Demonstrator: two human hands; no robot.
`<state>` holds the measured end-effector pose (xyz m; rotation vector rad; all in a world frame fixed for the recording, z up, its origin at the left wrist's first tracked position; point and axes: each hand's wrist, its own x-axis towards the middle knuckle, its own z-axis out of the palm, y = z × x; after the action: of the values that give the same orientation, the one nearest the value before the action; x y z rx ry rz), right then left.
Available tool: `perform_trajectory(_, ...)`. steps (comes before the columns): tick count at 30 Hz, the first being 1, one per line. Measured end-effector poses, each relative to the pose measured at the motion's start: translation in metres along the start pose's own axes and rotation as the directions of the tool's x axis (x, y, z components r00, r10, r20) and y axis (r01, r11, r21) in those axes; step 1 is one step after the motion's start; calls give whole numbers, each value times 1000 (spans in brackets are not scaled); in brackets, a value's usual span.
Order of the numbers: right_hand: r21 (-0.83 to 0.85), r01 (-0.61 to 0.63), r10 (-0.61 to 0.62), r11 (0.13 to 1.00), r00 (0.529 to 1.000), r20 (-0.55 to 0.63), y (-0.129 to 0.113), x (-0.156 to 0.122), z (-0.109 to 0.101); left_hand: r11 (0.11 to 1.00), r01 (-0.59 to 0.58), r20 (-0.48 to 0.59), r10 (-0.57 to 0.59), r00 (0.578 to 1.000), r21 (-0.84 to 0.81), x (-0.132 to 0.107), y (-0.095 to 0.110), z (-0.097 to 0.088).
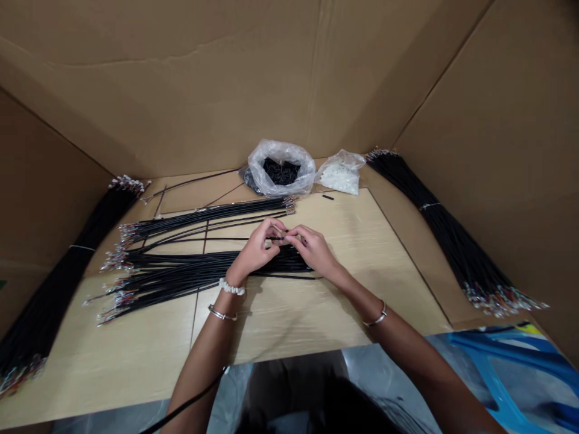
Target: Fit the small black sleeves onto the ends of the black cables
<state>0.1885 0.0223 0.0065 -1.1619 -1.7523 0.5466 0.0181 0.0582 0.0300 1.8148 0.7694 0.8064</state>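
Note:
My left hand (256,248) and my right hand (312,250) meet above the wooden work board (325,301), their fingertips pinching a thin black cable (235,239) near its end. The small part at the fingertips is hidden by my fingers. Just below my hands lies a loose bundle of black wires (181,278) with metal-crimped ends fanned out to the left. Another black wire bundle (208,214) lies beyond them, its terminals at both ends.
Large bundles of black wires lie on the left (81,253) and right (438,223). At the back stand a clear plastic bag of black parts (281,172) and a bag of white parts (341,175). Cardboard walls (181,78) surround the board. A blue object (502,355) shows at lower right.

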Motion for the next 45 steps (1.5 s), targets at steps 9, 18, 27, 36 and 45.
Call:
perform_trajectory(9, -83, -86, 89, 993, 996, 29, -1, 1, -2, 940, 153, 108, -194, 975, 304, 1, -6, -24)
perform_trajectory(18, -271, 82, -44, 959, 989, 142, 1, -2, -7, 947, 152, 105, -188, 976, 284, 1, -10, -23)
perform_trajectory(27, -278, 5, 46, 961, 983, 178, 0, 2, -12, 956, 157, 124, -192, 974, 248, 0, -5, -20)
perform_trajectory(36, -189, 30, 15, 981, 973, 231, 1, 3, -12, 956, 49, 187, -107, 976, 290, 2, -2, -11)
perform_trajectory(45, -98, -126, 154, 987, 916, 371, 5, 5, -31, 951, 145, 244, -214, 946, 275, -1, -9, -35)
